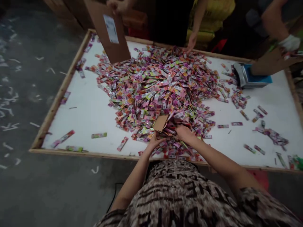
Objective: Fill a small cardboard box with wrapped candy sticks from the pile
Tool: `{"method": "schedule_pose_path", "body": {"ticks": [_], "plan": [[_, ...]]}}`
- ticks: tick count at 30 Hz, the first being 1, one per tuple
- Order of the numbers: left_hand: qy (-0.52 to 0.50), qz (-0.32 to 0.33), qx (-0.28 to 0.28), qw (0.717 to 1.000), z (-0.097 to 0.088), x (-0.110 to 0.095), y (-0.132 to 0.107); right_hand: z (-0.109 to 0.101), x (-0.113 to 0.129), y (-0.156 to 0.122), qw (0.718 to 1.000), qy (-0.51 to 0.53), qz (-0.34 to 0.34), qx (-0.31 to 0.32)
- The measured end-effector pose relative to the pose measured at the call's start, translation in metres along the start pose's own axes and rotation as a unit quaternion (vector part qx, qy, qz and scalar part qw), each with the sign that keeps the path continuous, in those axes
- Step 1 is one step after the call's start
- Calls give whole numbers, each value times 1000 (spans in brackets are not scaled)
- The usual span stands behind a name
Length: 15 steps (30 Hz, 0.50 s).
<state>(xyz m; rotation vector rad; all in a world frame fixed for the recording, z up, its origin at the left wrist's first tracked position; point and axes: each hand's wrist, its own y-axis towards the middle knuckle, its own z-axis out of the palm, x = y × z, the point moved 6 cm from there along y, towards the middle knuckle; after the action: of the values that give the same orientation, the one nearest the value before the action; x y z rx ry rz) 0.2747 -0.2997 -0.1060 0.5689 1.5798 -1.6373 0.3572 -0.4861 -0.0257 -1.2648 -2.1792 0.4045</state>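
Note:
A big heap of small colourful wrapped sachets (161, 88) covers the middle of a white table (87, 110) with a wooden rim. My left hand (154, 142) sits at the heap's near edge, fingers curled round a small brown cardboard piece (161, 123) that stands among the sachets. My right hand (183, 132) lies just right of it, fingers closed into the sachets beside the cardboard.
Across the table another person holds a large cardboard sheet (110, 31) on the table's far left, and a second hand (191, 42) reaches to the heap. A blue and white scale (251, 77) stands at the far right. Loose sachets lie scattered right and left.

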Motion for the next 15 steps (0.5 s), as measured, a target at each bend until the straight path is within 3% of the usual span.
{"method": "schedule_pose_path", "body": {"ticks": [3, 6, 8, 12, 15], "plan": [[81, 145, -22, 986, -1, -51, -27, 12, 7, 14, 997, 77, 11, 24], [202, 268, -10, 942, 17, -97, -39, -5, 13, 11, 988, 147, -49, -13], [252, 316, -10, 915, 30, -117, -35, -20, 13, -1, 985, 156, -65, -25], [313, 329, 11, 891, 52, -129, -12, -38, 8, -21, 984, 139, -18, -105], [377, 321, 49, 868, 66, -126, 0, -21, 6, -5, 975, 206, 28, -85]]}}
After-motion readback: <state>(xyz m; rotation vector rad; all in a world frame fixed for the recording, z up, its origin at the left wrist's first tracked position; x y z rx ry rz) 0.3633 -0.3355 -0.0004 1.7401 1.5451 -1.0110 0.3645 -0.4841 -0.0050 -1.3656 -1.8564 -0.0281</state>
